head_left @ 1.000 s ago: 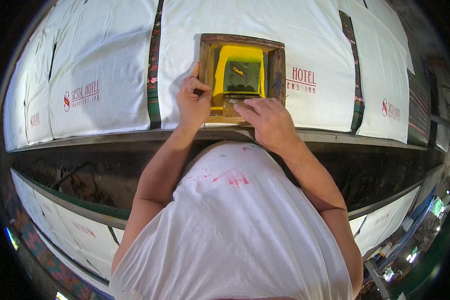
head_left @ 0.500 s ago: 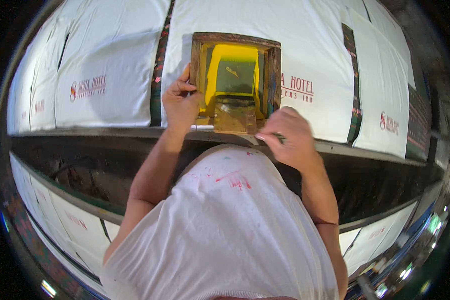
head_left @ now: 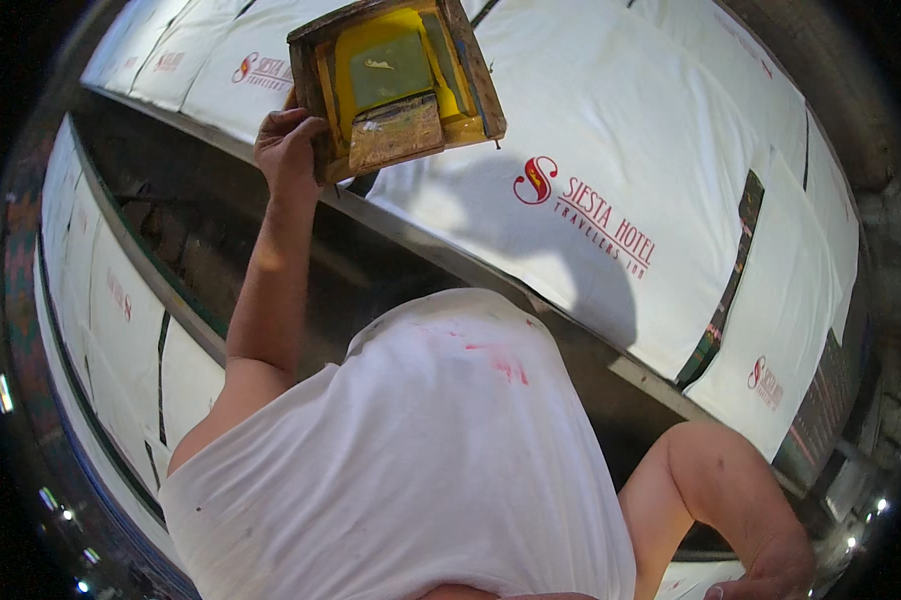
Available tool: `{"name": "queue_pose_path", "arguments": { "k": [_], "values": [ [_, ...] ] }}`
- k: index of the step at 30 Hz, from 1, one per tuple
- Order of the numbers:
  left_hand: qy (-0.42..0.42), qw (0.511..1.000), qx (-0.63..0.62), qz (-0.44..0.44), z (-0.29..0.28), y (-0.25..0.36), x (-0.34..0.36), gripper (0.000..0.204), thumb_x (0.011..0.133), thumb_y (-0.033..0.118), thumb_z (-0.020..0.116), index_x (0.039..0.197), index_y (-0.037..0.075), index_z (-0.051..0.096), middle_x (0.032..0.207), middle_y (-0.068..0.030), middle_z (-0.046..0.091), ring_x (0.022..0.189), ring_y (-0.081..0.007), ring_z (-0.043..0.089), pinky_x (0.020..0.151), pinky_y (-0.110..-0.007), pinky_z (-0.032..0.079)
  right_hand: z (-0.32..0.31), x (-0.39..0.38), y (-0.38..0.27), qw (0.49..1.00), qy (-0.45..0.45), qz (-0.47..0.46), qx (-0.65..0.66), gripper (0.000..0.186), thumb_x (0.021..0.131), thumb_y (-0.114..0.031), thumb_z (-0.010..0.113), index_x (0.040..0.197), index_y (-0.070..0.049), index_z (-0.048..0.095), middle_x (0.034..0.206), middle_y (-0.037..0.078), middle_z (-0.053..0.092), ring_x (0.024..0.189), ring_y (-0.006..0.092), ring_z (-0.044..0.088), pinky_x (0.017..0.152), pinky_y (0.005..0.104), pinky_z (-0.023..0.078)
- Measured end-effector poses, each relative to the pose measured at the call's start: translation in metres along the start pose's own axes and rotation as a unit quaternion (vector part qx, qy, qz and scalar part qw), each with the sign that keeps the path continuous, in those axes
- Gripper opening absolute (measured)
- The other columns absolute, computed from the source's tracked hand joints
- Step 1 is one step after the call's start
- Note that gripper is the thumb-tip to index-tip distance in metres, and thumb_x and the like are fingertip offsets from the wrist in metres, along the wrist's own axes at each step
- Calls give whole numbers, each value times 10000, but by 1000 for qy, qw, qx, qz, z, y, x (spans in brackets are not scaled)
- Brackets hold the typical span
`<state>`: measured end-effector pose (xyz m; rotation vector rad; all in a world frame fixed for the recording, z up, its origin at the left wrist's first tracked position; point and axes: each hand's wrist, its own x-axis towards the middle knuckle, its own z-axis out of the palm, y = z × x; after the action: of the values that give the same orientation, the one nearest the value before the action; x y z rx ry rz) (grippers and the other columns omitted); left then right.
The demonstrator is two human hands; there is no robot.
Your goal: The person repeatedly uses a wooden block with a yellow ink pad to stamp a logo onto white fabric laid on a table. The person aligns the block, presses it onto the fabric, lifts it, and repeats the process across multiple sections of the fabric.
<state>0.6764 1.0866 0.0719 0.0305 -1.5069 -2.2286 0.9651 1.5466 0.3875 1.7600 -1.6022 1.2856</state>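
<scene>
My left hand (head_left: pixel 290 145) grips the left side rail of a wooden screen-printing frame (head_left: pixel 480 75), its fingers wrapped round the edge. The frame is tilted and appears raised off the white cloth. Yellow ink (head_left: pixel 410 30) coats much of its mesh around a grey-green middle area. A wooden squeegee (head_left: pixel 400 138) lies inside against the near rail. My right arm is bent back at the lower right, and my right hand (head_left: pixel 770 586) is cut off by the lower edge, its fingers mostly hidden. To the frame's right, a red print with a yellow-touched emblem (head_left: pixel 536 182) shows on the cloth.
White cloths (head_left: pixel 700 110) with red prints lie side by side on a long table, dark gaps (head_left: pixel 725 290) between them. The table edge (head_left: pixel 610 360) runs slantwise in front of me. Behind me to the left, another table bears more white cloths (head_left: pixel 110 290).
My left hand has carried the frame with its squeegee up and left, uncovering the printed emblem. My right hand has left the frame's near right corner and swung back to the lower right. The view has turned.
</scene>
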Motion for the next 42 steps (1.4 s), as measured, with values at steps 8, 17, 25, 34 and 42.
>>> {"name": "queue_pose_path", "arguments": {
  "k": [8,17,25,34,42],
  "values": [
    [40,998,39,-5,-26,21,-43,239,886,-145,789,1031,24,700,1090,-136,771,970,-241,769,880,-403,659,-26,-15,-16,999,-6,-3,47,206,804,-115,624,617,-30,627,616,119,691,564,230,711,496,389,556],
    [33,999,10,-20,-15,17,-35,262,857,-145,798,1021,29,692,1066,-131,775,934,-252,772,854,-394,661,-10,-10,-30,1000,-18,19,6,140,761,-95,645,650,-10,645,610,107,657,554,221,681,517,384,556],
    [32,998,-41,-39,13,-3,-22,248,822,-145,812,953,40,712,1058,-125,778,923,-239,777,836,-388,662,12,26,-32,997,-45,43,-36,58,724,-48,681,697,-2,705,649,95,678,587,208,708,539,381,554],
    [0,996,-41,-74,20,-26,-27,258,811,-139,814,959,39,700,1073,-136,784,922,-247,776,836,-385,658,40,46,-34,991,-32,108,-66,146,774,-30,707,649,-68,641,642,44,660,585,185,683,556,379,569],
    [7,996,-19,-87,46,-22,-49,272,808,-133,794,993,41,698,1007,-95,755,842,-222,756,745,-351,651,41,28,-80,992,-9,96,-76,190,830,-41,690,663,-80,607,631,49,638,573,179,667,546,377,552]
  ]
}}
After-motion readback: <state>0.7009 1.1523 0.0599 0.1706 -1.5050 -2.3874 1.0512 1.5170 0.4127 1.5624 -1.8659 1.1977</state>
